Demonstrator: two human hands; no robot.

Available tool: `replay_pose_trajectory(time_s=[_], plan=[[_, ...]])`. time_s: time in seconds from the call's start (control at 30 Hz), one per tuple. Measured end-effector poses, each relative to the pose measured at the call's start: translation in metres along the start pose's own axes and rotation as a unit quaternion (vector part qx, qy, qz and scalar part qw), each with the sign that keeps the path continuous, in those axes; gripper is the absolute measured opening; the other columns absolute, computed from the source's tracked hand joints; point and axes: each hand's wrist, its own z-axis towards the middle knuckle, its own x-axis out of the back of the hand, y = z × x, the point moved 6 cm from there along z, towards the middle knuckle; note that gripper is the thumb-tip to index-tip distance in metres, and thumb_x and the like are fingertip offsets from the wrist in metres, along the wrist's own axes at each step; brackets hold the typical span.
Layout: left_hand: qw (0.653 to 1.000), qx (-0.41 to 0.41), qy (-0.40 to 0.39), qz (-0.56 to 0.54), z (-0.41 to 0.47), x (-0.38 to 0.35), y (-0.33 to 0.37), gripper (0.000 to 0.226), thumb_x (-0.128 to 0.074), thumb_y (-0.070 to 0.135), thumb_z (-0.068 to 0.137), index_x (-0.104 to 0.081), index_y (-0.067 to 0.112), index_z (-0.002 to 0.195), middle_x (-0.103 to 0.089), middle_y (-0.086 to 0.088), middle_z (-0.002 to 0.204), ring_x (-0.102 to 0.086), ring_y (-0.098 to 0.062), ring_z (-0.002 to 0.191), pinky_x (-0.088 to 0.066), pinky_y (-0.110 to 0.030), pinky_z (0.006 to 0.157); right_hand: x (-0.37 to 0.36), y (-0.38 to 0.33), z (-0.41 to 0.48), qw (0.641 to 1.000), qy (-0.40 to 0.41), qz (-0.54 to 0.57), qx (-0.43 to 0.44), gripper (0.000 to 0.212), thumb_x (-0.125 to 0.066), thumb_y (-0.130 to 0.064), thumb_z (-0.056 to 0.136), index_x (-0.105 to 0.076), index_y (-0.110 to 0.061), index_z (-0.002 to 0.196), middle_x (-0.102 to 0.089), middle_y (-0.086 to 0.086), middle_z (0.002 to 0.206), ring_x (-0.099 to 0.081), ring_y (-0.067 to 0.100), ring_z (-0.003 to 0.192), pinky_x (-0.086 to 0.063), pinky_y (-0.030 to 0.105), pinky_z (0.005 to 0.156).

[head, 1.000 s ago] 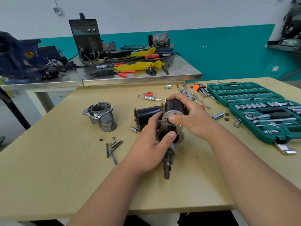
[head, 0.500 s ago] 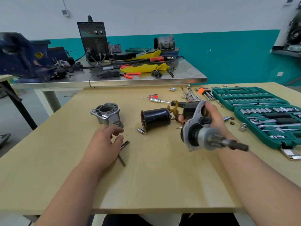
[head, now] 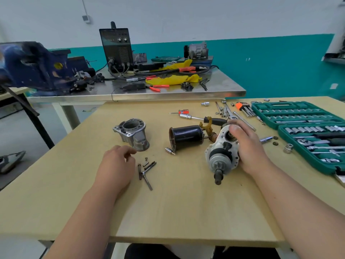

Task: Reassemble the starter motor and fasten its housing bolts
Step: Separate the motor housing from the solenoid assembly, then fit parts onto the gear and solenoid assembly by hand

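My right hand (head: 249,146) grips the starter motor assembly (head: 222,156), a silver plate with a pinion and a dark shaft that points toward me, low over the wooden table (head: 177,212). My left hand (head: 115,165) hovers with loosely curled fingers just left of the loose housing bolts (head: 146,171), and I see nothing in it. The aluminium nose housing (head: 132,133) stands just beyond that hand. The black motor can (head: 186,137) lies on its side in the middle, with a brown shift fork (head: 208,128) behind it.
An open green socket set (head: 306,131) fills the right side. Hex keys (head: 244,108), a ratchet, a screwdriver (head: 183,112) and loose sockets lie at the far right. A small bit (head: 169,150) lies by the can. A steel bench (head: 149,94) with a welder stands behind.
My left hand let go of the assembly and moved left to the bolts. My right hand swung the assembly right, then turned its shaft toward me and lowered it.
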Motion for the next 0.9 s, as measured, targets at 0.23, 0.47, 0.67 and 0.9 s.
replay_pose_trajectory(time_s=[0.23,0.47,0.67,0.9], plan=[[0.991,0.002,-0.112,0.071,0.023,-0.021,0.022,0.019,-0.064,0.028,0.087,-0.074,0.021,0.102,-0.064,0.006,0.091,-0.056,-0.014,0.085,-0.043,-0.025,0.073,-0.001,-0.012,-0.007,0.993,0.021,-0.092,0.076,0.036,-0.057,-0.055,0.062,-0.061,-0.048,0.097,-0.057,-0.013,0.104,-0.059,-0.008,0.081,-0.045,0.006,0.051],[0.971,-0.030,-0.170,0.167,0.033,-0.024,0.040,0.013,-0.064,0.019,0.084,-0.074,0.015,0.090,-0.068,0.000,0.086,-0.060,-0.019,0.080,-0.050,-0.030,0.068,-0.002,-0.016,-0.010,0.992,0.012,-0.106,0.074,0.039,-0.057,-0.055,0.063,-0.059,-0.049,0.102,-0.055,-0.007,0.112,-0.056,0.007,0.092,-0.046,0.009,0.053],[0.978,-0.104,-0.054,-0.172,-0.006,-0.012,0.126,0.013,-0.066,0.024,0.081,-0.066,0.034,0.072,-0.064,0.024,0.068,-0.057,0.009,0.060,-0.038,-0.003,0.049,-0.008,-0.016,-0.011,0.987,0.014,-0.139,0.081,0.042,-0.057,-0.060,0.061,-0.057,-0.051,0.102,-0.056,-0.012,0.108,-0.055,0.006,0.095,-0.043,0.022,0.068],[0.914,0.028,-0.093,-0.395,-0.018,-0.073,0.161,0.012,-0.054,0.027,0.095,-0.062,0.023,0.087,-0.066,0.007,0.079,-0.059,-0.008,0.073,-0.049,-0.021,0.066,-0.017,-0.027,-0.021,0.978,-0.110,-0.115,0.136,0.039,-0.060,-0.045,0.070,-0.055,-0.048,0.108,-0.058,-0.031,0.099,-0.061,-0.001,0.095,-0.053,0.017,0.072]])
